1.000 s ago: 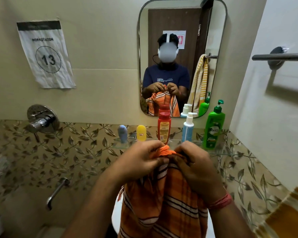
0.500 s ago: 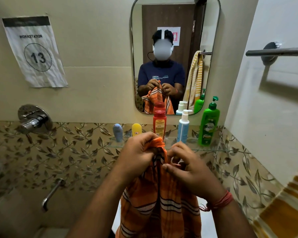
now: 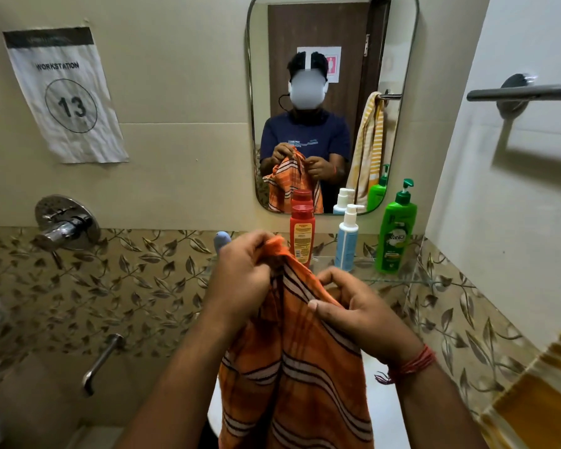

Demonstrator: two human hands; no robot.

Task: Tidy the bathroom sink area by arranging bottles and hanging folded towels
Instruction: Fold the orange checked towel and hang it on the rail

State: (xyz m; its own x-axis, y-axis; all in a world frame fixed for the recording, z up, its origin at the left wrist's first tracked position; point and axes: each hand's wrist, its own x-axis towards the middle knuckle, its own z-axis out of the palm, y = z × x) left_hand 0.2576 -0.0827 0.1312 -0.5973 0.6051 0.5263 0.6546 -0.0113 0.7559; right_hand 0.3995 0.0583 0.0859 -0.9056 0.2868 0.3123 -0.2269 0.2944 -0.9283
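Observation:
An orange striped towel (image 3: 302, 377) hangs in front of me over the sink. My left hand (image 3: 240, 280) grips its bunched top corner. My right hand (image 3: 357, 309) pinches the towel's edge a little lower and to the right. On the glass shelf (image 3: 402, 280) stand a red bottle (image 3: 302, 234), a white-and-blue pump bottle (image 3: 347, 238) and a green pump bottle (image 3: 397, 231). A small blue bottle (image 3: 221, 239) shows partly behind my left hand. A towel bar (image 3: 525, 92) is fixed on the right wall.
A yellow striped towel (image 3: 538, 393) hangs at the lower right edge. A mirror (image 3: 331, 59) is above the shelf. A wall tap valve (image 3: 67, 223) and a spout (image 3: 101, 361) are at the left, under a workstation sign (image 3: 65, 95).
My hands have drawn apart along the towel's top edge: the right hand slid down and to the right, the left keeps the corner. The small yellow bottle is now hidden behind my left hand.

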